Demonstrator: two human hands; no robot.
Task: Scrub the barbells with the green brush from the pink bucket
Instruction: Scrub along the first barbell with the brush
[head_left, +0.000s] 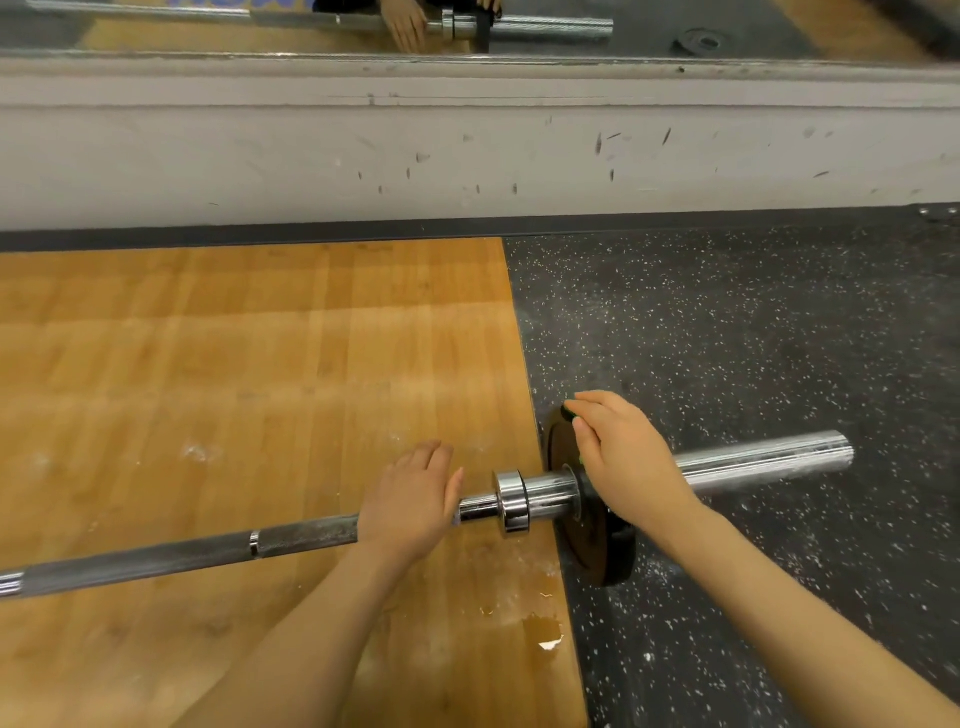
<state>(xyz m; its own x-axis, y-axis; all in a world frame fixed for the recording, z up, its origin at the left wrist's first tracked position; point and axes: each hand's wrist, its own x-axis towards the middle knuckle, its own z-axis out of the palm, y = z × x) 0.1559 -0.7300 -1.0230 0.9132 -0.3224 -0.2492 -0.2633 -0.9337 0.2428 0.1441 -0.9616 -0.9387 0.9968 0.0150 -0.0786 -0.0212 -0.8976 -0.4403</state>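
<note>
- Amber-coloured wet patch (543, 631) lies on the varnished wooden platform (234, 374), nearest of all, below and between the two forearms.
- The left hand (410, 499) rests on the long grey knurled steel barbell (306, 538), fingers curled over the shaft just left of the chrome collar (511, 501); how firmly it grips, I cannot tell.
- The right hand (623, 462) sits against the far face of the round black rubber weight plate (597, 545), fingers fairly straight and close together; a small speck of green shows at its palm, too little to identify.
- The plate stands upright on the barbell sleeve (763, 460), which runs on to the right of the right hand.
- Black rubber flooring flecked with white (753, 338) spreads beyond and right of the right hand.
- A scuffed grey-white wall base (467, 156) runs beyond both hands.
- Above it, a mirror (156, 31) reflects the barbell and a hand.
- No writing or brand can be read anywhere.
</note>
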